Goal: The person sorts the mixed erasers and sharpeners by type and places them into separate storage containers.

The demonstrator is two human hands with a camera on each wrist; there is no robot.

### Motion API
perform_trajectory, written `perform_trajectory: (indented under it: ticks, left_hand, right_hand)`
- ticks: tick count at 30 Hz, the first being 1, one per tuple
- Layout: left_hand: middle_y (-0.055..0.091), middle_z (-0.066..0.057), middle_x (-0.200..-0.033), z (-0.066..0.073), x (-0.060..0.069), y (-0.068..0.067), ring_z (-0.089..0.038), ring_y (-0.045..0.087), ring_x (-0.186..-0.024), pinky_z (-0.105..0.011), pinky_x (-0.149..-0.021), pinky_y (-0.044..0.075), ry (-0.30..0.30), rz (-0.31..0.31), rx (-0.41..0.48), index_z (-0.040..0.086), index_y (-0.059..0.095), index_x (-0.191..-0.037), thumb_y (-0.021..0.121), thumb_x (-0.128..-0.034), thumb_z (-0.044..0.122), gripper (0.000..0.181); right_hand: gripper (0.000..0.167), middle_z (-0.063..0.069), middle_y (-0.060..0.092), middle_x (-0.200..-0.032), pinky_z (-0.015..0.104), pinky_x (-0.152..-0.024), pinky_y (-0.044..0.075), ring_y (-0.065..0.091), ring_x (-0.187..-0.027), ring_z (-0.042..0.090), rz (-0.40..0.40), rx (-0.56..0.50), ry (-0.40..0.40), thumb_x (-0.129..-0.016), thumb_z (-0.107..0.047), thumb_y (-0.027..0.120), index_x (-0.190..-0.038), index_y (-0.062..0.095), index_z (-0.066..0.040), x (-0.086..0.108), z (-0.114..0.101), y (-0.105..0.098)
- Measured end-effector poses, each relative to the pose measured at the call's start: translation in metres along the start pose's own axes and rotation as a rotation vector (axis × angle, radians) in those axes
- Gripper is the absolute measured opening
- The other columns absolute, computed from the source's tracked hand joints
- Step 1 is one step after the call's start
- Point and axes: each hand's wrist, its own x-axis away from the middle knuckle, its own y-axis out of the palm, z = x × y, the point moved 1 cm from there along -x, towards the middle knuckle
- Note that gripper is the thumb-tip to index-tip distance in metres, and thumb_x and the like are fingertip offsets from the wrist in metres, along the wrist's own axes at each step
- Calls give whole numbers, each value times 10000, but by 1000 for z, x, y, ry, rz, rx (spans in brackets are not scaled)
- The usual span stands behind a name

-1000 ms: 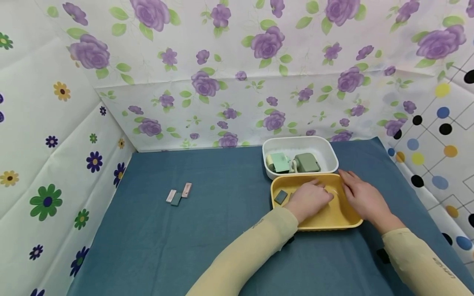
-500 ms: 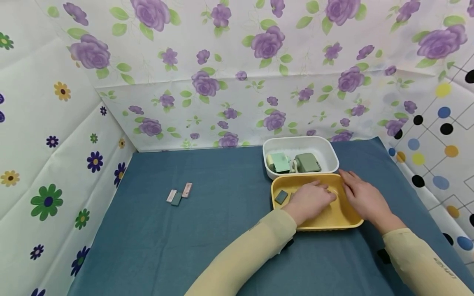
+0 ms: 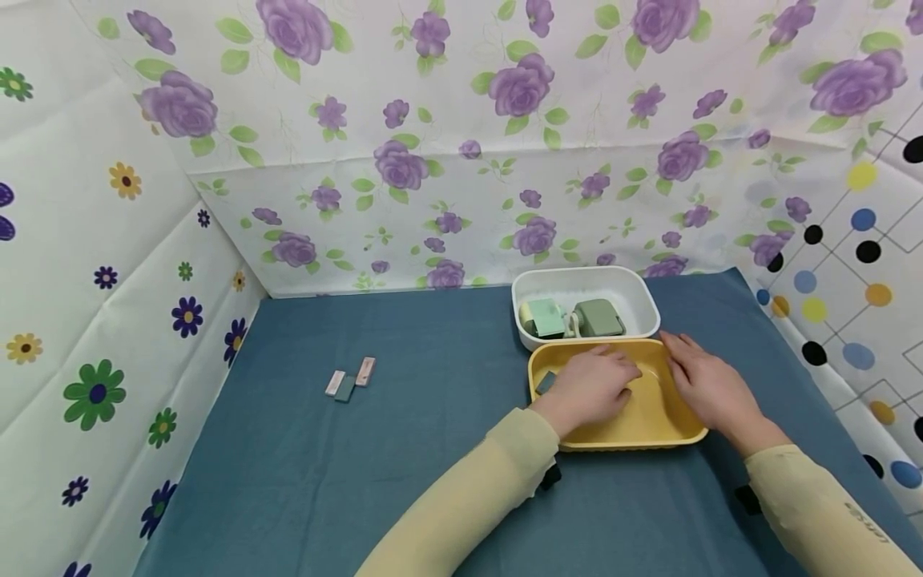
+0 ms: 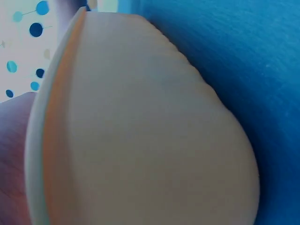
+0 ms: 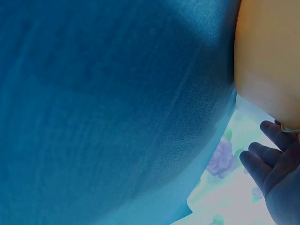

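My left hand [image 3: 587, 386] reaches over the left rim into the yellow tray [image 3: 663, 433]. Its fingertips are hidden, so whether they hold anything does not show. Beside that hand, a small dark grey-green rectangular block [image 3: 546, 382] lies in the tray, partly covered. My right hand [image 3: 710, 385] rests along the tray's right rim with extended fingers, seen also in the right wrist view as a hand [image 5: 276, 164] against the tray's outer wall [image 5: 269, 56]. In the left wrist view, the tray's outer wall [image 4: 154, 122] fills most of the picture.
A white tray [image 3: 642, 308] touches the yellow one at the back, holding a mint box-like item [image 3: 546, 316] and a grey-green one [image 3: 600, 317]. On the blue cloth at left lie two pinkish blocks, a near one [image 3: 335, 383] and a far one [image 3: 365, 372], around a grey-green block [image 3: 344, 389].
My left hand has shifted leftward inside the yellow tray and now partly covers the dark block. The right hand has stayed on the rim.
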Motion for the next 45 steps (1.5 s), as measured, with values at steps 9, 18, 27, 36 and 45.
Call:
perform_trajectory:
  ticks: [9, 18, 27, 36, 45]
  left_hand:
    - [676, 129, -1423, -12, 19, -7, -79, 491, -1468, -252, -1283, 224, -35, 32, 51, 239, 698, -1444, 624, -1100, 348, 368]
    - [651, 72, -1481, -36, 46, -11, -131, 468, -1500, -289, -1289, 236, -68, 117, 130, 196, 676, -1475, 610, -1109, 293, 385]
    - [632, 16, -1510, -57, 78, -13, -138, 455, -1508, -290, -1265, 295, -112, 169, 273, 161, 657, -1497, 630, -1104, 299, 418]
    - [618, -7, -1528, -80, 109, -11, -176, 486, -1491, -377, -1216, 415, -163, 255, 372, 142, 641, -1511, 658, -1094, 301, 446]
    - [632, -25, -1513, -103, 141, -9, -179, 493, -1487, -348, -1260, 335, -249, 282, 443, 133, 647, -1502, 673, -1088, 268, 436]
  right_hand:
    - [580, 296, 435, -1618, 754, -1136, 346, 384, -1483, 550, 21, 5, -10, -1149, -252, 508, -1670, 360, -43, 0, -1, -1]
    - [596, 290, 402, -1642, 760, -1149, 320, 353, -1505, 540, -13, -6, 4, -1155, -270, 488, -1689, 320, -65, 0, -2, -3]
    - [604, 282, 388, -1654, 761, -1151, 315, 340, -1514, 537, -30, -11, 11, -1161, -295, 478, -1697, 304, -78, -1, -1, -1]
    - [604, 278, 385, -1657, 765, -1146, 318, 337, -1517, 534, -26, -11, 11, -1160, -287, 477, -1700, 298, -84, -1, -2, -2]
    - [614, 284, 367, -1666, 771, -1145, 309, 331, -1513, 547, -45, 0, 22, -1165, -312, 461, -1710, 273, -100, -1, 0, 0]
